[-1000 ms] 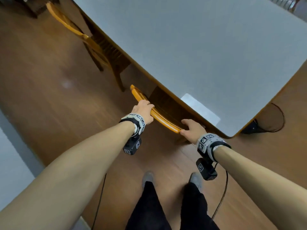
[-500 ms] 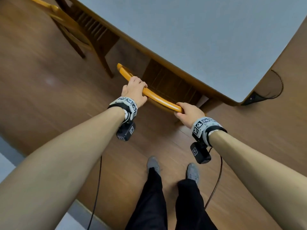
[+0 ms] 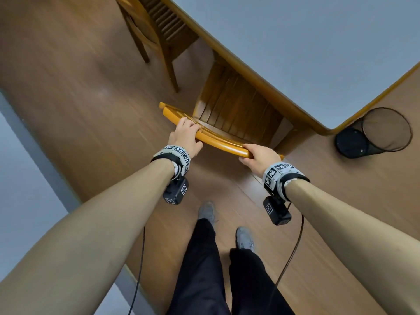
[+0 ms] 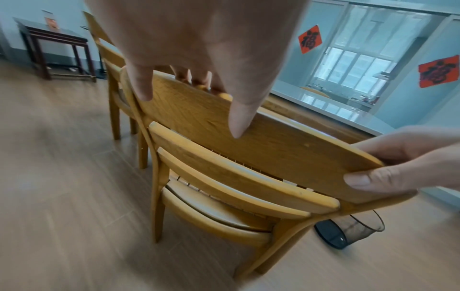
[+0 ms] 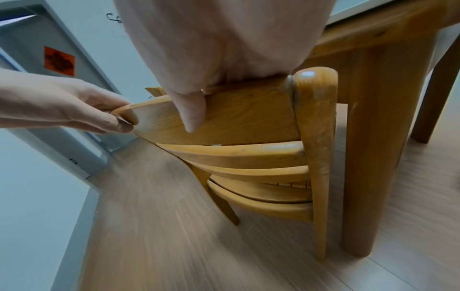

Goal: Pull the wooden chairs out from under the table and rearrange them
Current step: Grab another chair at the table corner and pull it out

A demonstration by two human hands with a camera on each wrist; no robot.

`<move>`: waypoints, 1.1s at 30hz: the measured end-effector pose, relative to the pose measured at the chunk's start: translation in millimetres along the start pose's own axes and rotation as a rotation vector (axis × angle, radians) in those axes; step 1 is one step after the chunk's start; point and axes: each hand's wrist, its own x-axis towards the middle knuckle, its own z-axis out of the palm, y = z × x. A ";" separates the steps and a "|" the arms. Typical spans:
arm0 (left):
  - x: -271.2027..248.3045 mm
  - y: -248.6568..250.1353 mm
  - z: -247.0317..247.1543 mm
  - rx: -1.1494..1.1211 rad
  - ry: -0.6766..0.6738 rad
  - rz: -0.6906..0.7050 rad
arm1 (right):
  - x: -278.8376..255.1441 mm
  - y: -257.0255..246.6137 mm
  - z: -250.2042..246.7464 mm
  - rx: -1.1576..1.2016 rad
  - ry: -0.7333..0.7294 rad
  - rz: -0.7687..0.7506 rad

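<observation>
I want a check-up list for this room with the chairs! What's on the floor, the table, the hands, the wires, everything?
Surface: wooden floor; grey table top bare where seen.
Job's things: near chair partly under the table; second chair beside it.
Clutter: black mesh bin tipped over on the floor.
Hands: left hand and right hand grip the near chair's top rail.
Cables: wires hang from the wrist cameras.
Surroundings: dark side table, window, red decorations.
</observation>
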 end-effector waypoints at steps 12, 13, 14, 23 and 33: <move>-194.7 70.1 65.5 -0.030 -0.123 -0.265 | -100.2 57.8 20.0 -0.250 -0.158 -0.288; -208.1 80.4 71.6 -0.022 -0.123 -0.280 | -108.1 64.8 21.7 -0.275 -0.158 -0.304; -221.4 91.2 77.5 -0.016 -0.120 -0.295 | -116.4 72.4 23.7 -0.300 -0.162 -0.318; -321.3 183.6 151.1 -0.051 0.002 -0.388 | -185.3 150.8 57.1 -0.479 -0.113 -0.436; -407.9 287.4 203.8 -0.156 0.072 -0.511 | -270.4 230.6 64.5 -0.560 -0.130 -0.528</move>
